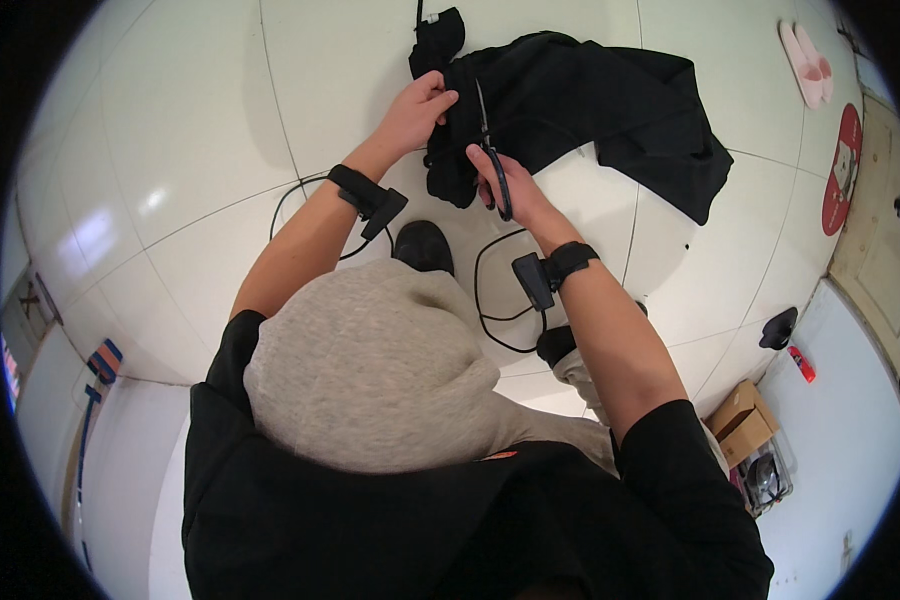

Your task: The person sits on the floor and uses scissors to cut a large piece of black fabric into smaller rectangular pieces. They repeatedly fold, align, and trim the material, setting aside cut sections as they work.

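Observation:
A black fabric garment [570, 97] lies spread over the tiled floor in front of me. My left hand [420, 109] pinches the cloth near its left end. In my right hand [510, 184] is a pair of scissors with dark handles [503, 187], the fingers around the handles. The scissors' metal blade [482, 109] points away from me and lies over the garment, just right of my left hand. Whether the blades are parted cannot be told. A small bunched black piece [439, 37] sits beyond my left hand; whether it joins the garment is unclear.
Black cables [480, 300] loop over the floor from devices strapped to both wrists. A black shoe [424, 246] is on my foot below the garment. Pink slippers [806, 67] and a red mat [841, 169] lie at the far right. A cardboard box [742, 424] stands at the lower right.

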Tool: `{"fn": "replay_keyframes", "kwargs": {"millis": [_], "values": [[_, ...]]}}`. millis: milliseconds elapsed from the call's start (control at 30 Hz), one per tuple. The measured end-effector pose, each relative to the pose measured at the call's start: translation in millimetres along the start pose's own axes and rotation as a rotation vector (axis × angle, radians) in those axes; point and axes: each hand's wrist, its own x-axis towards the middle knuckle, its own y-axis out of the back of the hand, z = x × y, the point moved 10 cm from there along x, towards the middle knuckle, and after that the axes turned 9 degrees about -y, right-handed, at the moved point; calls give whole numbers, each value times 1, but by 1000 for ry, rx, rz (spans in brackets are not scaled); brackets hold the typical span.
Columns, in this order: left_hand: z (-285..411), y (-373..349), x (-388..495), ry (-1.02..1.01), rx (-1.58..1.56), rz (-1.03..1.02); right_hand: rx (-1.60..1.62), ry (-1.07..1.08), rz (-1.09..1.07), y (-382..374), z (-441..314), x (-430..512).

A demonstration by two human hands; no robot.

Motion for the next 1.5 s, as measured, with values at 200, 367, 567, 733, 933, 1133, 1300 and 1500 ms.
{"fn": "replay_keyframes", "kwargs": {"millis": [200,367,567,733,933,1133,1300,1500], "values": [[12,-6,-2,23,-65,-7,62,43,5,-1,-5,-3],[21,-21,-12,131,-27,-62,68,39,-26,-4,-4,-10],[17,-18,-17,191,-229,-32,128,104,-87,-5,-11,-16],[18,-22,-20,191,-164,-41,66,82,-76,-3,-18,-14],[25,-22,-20,142,-72,-51,51,123,-41,-3,-31,-12],[6,-18,-12,72,111,-57,-63,116,71,7,-29,-16],[-2,-22,-13,125,211,-163,-1,130,111,9,-28,-9],[18,-26,-19,85,227,-167,4,89,38,14,-28,-1]]}}
